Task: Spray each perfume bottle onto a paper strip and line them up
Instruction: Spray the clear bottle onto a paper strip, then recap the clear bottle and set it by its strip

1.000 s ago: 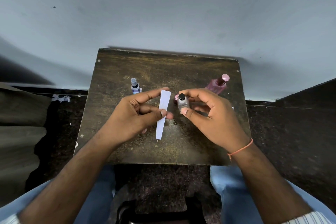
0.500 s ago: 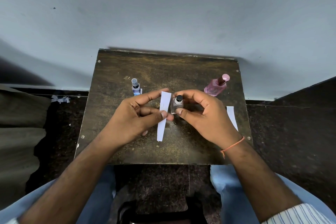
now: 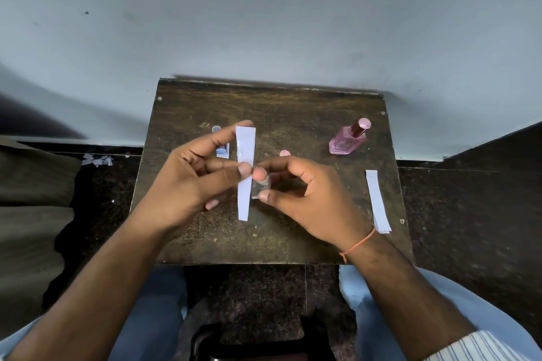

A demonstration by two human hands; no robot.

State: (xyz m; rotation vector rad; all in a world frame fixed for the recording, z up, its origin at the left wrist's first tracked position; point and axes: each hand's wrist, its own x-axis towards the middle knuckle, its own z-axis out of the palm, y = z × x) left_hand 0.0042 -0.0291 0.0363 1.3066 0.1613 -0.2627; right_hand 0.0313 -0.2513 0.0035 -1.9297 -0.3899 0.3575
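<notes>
Your left hand (image 3: 187, 182) pinches white paper strip (image 3: 245, 173) upright over bench (image 3: 293, 231), thumb and fingers clamped mid-strip. Your right hand (image 3: 305, 202) grips small clear bottle (image 3: 262, 186) just right of strip, forefinger on its top. Pink bottle (image 3: 347, 141) stands far right on bench, pink cap (image 3: 284, 153) lies beyond your right hand. Second strip (image 3: 377, 202) lies flat near right edge. Blue bottle (image 3: 222, 151) partly hidden behind left fingers.
</notes>
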